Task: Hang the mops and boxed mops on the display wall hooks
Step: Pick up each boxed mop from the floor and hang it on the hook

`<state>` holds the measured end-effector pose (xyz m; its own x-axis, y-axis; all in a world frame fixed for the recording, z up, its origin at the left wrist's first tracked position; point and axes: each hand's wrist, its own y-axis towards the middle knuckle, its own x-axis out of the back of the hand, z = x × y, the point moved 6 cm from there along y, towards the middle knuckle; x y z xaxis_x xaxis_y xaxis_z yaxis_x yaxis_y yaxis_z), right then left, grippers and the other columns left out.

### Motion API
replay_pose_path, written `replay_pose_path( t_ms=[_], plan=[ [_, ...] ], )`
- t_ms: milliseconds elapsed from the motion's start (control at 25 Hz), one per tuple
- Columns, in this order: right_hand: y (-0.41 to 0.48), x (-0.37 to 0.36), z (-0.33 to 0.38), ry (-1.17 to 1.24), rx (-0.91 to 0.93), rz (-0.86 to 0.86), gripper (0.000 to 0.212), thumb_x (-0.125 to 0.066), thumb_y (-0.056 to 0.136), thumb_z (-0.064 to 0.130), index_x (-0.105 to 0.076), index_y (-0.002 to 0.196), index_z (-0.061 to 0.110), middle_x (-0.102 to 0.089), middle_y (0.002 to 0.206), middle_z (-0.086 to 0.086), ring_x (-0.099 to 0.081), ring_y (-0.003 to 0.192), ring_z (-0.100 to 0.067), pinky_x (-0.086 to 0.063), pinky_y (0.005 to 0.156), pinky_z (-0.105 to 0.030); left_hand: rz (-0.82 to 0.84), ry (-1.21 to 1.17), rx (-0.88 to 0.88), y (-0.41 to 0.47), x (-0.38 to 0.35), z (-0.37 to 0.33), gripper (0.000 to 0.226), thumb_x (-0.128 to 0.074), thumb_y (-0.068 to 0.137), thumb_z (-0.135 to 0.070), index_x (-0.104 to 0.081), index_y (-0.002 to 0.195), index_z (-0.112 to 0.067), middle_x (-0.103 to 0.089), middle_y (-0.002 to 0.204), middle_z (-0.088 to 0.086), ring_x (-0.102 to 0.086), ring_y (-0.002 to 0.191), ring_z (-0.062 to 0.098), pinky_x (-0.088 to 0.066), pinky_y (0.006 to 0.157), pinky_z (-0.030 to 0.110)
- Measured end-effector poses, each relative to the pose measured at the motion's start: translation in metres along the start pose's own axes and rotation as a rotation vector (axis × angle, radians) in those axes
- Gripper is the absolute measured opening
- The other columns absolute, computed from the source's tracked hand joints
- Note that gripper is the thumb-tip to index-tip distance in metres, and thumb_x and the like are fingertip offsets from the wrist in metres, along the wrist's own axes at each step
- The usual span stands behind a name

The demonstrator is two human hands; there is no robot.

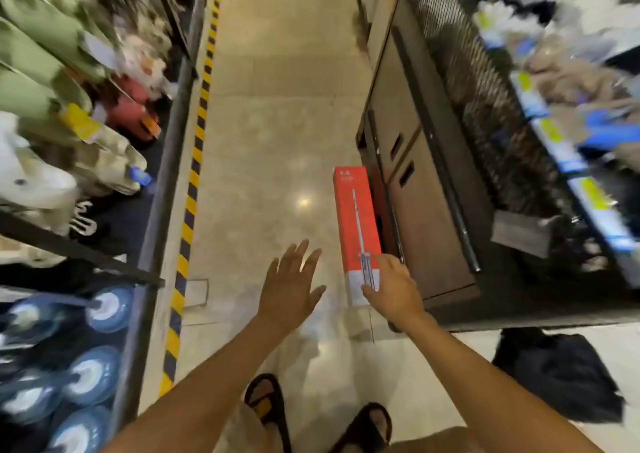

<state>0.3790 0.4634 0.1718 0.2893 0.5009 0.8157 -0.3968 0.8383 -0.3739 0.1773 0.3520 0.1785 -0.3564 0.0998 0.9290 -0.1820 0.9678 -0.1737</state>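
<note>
Red boxed mop (356,217) under right hand (394,288), print illegible

Long, narrow red cardboard mop box (356,217) with a white band at the near end and a grey mop handle printed down the front. Standing pretty much upright on the pale tiled floor, leaning back against the dark brown cabinet on the right side of the aisle. Top near end held under the right hand (393,288), fingers laid over the white band. Print too blurry to read.
</note>
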Motion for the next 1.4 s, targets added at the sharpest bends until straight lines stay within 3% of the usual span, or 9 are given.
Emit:
replay_pose_path(
  t_ms=[160, 320, 560, 640, 960, 1120, 1240, 1320, 1400],
  plan=[
    [0.084, -0.119, -0.092, -0.055, -0.084, 0.065, 0.073, -0.073, 0.088, 0.036, -0.042, 0.152, 0.020, -0.048, 0.144, -0.012, -0.048, 0.132, -0.037, -0.049, 0.100, -0.044, 0.003, 0.010, -0.087, 0.062, -0.131, 0.035, 0.077, -0.059, 0.099, -0.053, -0.029, 0.163, -0.024, -0.020, 0.173, 0.007, -0.025, 0.158, 0.033, -0.036, 0.120, 0.058],
    [0.158, -0.222, -0.172, -0.107, -0.194, 0.145, 0.076, -0.072, 0.085, 0.046, -0.041, 0.149, 0.020, -0.044, 0.151, -0.013, -0.044, 0.137, -0.039, -0.047, 0.106, -0.046, 0.012, -0.021, -0.115, 0.109, -0.222, 0.069, 0.079, -0.059, 0.098, -0.057, -0.031, 0.163, -0.021, -0.023, 0.172, 0.013, -0.031, 0.155, 0.038, -0.041, 0.116, 0.057],
    [0.224, -0.297, -0.227, -0.141, -0.420, 0.087, 0.128, -0.069, 0.071, 0.084, -0.008, 0.164, 0.021, -0.006, 0.171, -0.020, -0.010, 0.156, -0.045, -0.018, 0.125, -0.053, -0.016, -0.047, -0.144, 0.150, -0.238, 0.077, 0.075, -0.058, 0.099, -0.056, -0.033, 0.161, -0.023, -0.026, 0.171, 0.009, -0.030, 0.155, 0.031, -0.036, 0.118, 0.049],
    [0.238, -0.298, -0.230, -0.140, -0.486, 0.017, 0.136, -0.065, 0.065, 0.091, -0.005, 0.164, 0.021, -0.006, 0.170, -0.023, -0.010, 0.155, -0.047, -0.014, 0.125, -0.055, 0.007, -0.044, -0.114, 0.142, -0.239, 0.090, 0.074, -0.056, 0.100, -0.057, -0.034, 0.161, -0.023, -0.026, 0.171, 0.009, -0.031, 0.155, 0.032, -0.039, 0.116, 0.050],
    [0.238, -0.305, -0.225, -0.158, -0.572, 0.086, 0.150, -0.066, 0.056, 0.094, 0.017, 0.161, 0.027, -0.016, 0.162, -0.028, -0.032, 0.143, -0.050, -0.038, 0.111, -0.063, 0.124, -0.098, 0.009, 0.142, -0.256, 0.118, 0.076, -0.060, 0.099, -0.053, -0.028, 0.162, -0.024, -0.019, 0.173, 0.007, -0.028, 0.156, 0.032, -0.040, 0.114, 0.052],
    [0.171, -0.345, -0.204, -0.133, -0.597, 0.164, 0.145, -0.065, 0.065, 0.090, 0.022, 0.160, 0.025, -0.007, 0.163, -0.031, -0.029, 0.144, -0.054, -0.037, 0.112, -0.064, 0.190, -0.146, 0.041, 0.162, -0.269, 0.117, 0.078, -0.062, 0.098, -0.050, -0.026, 0.162, -0.024, -0.018, 0.173, 0.007, -0.026, 0.156, 0.034, -0.039, 0.115, 0.057],
    [0.108, -0.377, -0.197, -0.103, -0.611, 0.245, 0.145, -0.065, 0.061, 0.091, 0.024, 0.158, 0.029, -0.005, 0.165, -0.027, -0.027, 0.146, -0.052, -0.036, 0.112, -0.065, 0.248, -0.242, 0.075, 0.177, -0.294, 0.120, 0.080, -0.059, 0.097, -0.054, -0.029, 0.162, -0.018, -0.028, 0.169, 0.012, -0.030, 0.154, 0.036, -0.036, 0.119, 0.056],
    [0.088, -0.386, -0.203, -0.053, -0.598, 0.264, 0.140, -0.057, 0.061, 0.096, 0.021, 0.158, 0.031, -0.014, 0.164, -0.017, -0.033, 0.145, -0.048, -0.039, 0.110, -0.063, 0.317, -0.403, 0.225, 0.179, -0.319, 0.125, 0.076, -0.059, 0.101, -0.049, -0.031, 0.160, -0.012, -0.037, 0.164, 0.018, -0.039, 0.149, 0.037, -0.037, 0.119, 0.048],
    [0.097, -0.377, -0.207, 0.127, -0.570, 0.163, 0.127, -0.053, 0.068, 0.094, 0.006, 0.161, 0.030, -0.027, 0.161, -0.011, -0.040, 0.144, -0.042, -0.043, 0.110, -0.059, 0.373, -0.560, 0.442, 0.174, -0.352, 0.130, 0.070, -0.055, 0.105, -0.047, -0.037, 0.156, -0.001, -0.048, 0.155, 0.024, -0.051, 0.139, 0.038, -0.041, 0.111, 0.040]
  ],
)
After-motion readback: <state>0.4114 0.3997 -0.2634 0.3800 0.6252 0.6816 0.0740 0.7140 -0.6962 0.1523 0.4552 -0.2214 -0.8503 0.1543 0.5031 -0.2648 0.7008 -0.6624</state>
